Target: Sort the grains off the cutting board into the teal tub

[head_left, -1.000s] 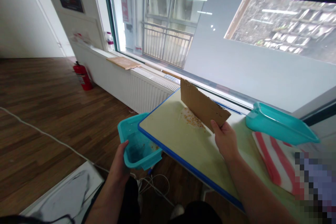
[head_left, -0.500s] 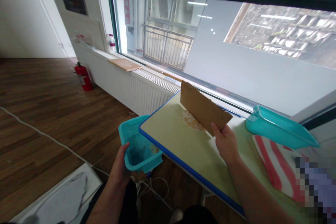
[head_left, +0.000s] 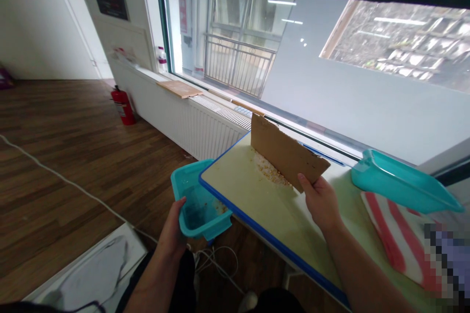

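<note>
My right hand grips the near end of a brown cardboard strip, which stands on edge on the pale green table. A small heap of yellowish crumbs lies against the cardboard's left face. My left hand holds a turquoise plastic tub by its near rim, just below the table's blue-edged left side. A few crumbs lie inside the tub.
A second turquoise tray sits tilted at the right of the table above a red and white striped cloth. Behind are a white radiator, a window and a red fire extinguisher. A white cable crosses the wooden floor.
The cardboard has shifted a little so the crumb heap sits tighter against it. The tub stays under the table edge in my left hand; the view has moved slightly.
</note>
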A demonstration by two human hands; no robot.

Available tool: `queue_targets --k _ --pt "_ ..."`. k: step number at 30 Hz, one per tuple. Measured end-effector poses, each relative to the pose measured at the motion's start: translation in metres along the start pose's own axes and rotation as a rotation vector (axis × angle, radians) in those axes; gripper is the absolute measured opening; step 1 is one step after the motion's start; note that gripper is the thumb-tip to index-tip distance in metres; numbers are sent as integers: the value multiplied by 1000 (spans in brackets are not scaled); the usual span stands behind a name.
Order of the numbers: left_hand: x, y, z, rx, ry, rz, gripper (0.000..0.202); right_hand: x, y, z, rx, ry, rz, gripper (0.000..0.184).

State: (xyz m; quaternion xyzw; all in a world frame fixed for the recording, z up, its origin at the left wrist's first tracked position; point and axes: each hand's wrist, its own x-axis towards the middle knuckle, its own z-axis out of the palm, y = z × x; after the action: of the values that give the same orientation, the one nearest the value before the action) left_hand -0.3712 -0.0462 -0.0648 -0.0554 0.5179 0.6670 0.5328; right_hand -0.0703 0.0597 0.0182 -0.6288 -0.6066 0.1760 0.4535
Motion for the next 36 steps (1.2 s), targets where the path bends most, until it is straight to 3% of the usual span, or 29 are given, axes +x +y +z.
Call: queue_targets --k 3,6,10,15,18,21,25,29,36 --pt "-1 1 1 13 -7 7 30 -3 0 -1 6 21 12 53" --pt "-2 3 1 -7 -23 -10 30 3 0 -2 164 65 55 50" --pt "0 3 0 -27 -60 1 29 49 -13 9 492 -19 44 42" --pt "1 0 -4 -55 -85 20 32 129 -46 60 577 -209 84 22" --pt "4 -2 -8 -14 -82 -11 37 153 -57 95 565 -275 107 18" --pt "8 -4 -11 -21 -118 0 39 160 -57 120 554 -331 118 18" --pt "8 -4 -13 -87 -129 10 45 163 -52 135 549 -383 133 16" --pt "5 -2 -16 -92 -185 62 46 165 -47 135 564 -431 152 14" --pt "6 -10 -16 -102 -143 -43 50 151 -48 127 610 -466 184 23"
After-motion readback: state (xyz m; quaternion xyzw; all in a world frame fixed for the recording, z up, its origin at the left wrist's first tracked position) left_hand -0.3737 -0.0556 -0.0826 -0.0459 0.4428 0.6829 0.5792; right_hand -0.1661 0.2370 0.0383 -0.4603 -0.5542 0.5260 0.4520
